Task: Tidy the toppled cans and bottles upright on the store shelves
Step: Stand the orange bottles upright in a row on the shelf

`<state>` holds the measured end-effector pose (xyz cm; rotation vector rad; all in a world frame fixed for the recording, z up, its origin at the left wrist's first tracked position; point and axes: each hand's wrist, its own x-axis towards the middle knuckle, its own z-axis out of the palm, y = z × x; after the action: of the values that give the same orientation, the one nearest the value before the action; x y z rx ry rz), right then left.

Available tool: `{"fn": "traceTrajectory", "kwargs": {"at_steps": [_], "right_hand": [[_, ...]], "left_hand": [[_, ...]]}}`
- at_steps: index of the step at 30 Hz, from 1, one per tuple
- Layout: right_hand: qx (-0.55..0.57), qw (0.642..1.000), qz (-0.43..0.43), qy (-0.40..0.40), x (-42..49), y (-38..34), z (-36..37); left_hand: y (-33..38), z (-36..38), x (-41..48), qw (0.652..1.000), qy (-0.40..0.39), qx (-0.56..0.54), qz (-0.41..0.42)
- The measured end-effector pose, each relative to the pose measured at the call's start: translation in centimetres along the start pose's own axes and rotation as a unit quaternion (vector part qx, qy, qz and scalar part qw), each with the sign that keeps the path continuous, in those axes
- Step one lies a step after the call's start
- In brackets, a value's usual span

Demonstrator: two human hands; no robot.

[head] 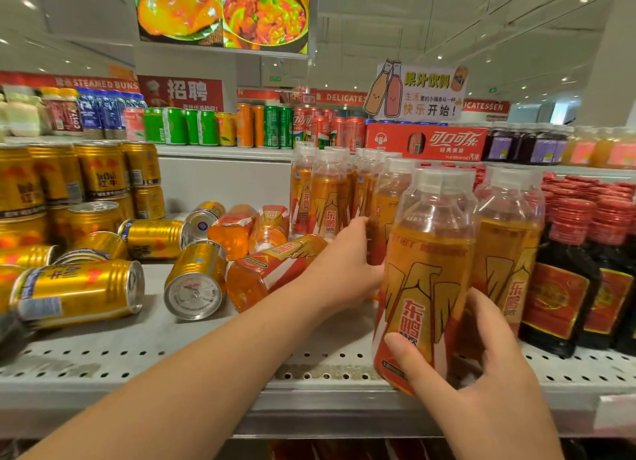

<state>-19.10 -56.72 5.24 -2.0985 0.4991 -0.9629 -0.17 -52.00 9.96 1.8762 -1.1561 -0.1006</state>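
Our right hand (481,366) has its fingers wrapped round the front bottle (426,253), which stands up at the front edge of the shelf (172,356). Our left hand (344,263) curls its fingers round the second bottle (392,201) just behind. To the left, gold cans (196,277) and orange bottles (272,270) lie on their sides.

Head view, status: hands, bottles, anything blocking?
Right hand grips front bottle, upright. Left hand holds bottle behind. Toppled bottles and cans lie left.
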Motion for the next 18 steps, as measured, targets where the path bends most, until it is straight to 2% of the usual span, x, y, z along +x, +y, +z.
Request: {"fn": "traceTrajectory", "kwargs": {"at_steps": [3,6,9,12,15,18], "right_hand": [[-0.037,0.999,-0.013,0.027,0.9,-0.8,1.3],[-0.035,0.999,0.001,-0.006,1.5,-1.8,2.1],[-0.048,0.999,-0.002,-0.024,2.2,-2.6,2.9],[-0.09,0.995,-0.019,-0.034,3.3,-2.4,3.7],[-0.16,0.986,-0.023,-0.032,4.4,-2.3,4.5],[-0.187,0.982,-0.021,-0.017,4.7,-2.5,5.4]], "left_hand": [[0.0,-2.5,-2.1,0.988,0.072,0.128,0.051],[-1.3,-6.5,-4.6,0.95,0.146,0.269,0.064],[-2.7,-8.1,-5.8,0.927,0.102,0.361,-0.003],[-3.5,-7.3,-6.0,0.912,0.083,0.401,-0.009],[-4.0,-6.7,-6.4,0.893,0.132,0.43,0.023],[-4.3,-6.5,-6.5,0.892,0.147,0.425,0.04]]}}
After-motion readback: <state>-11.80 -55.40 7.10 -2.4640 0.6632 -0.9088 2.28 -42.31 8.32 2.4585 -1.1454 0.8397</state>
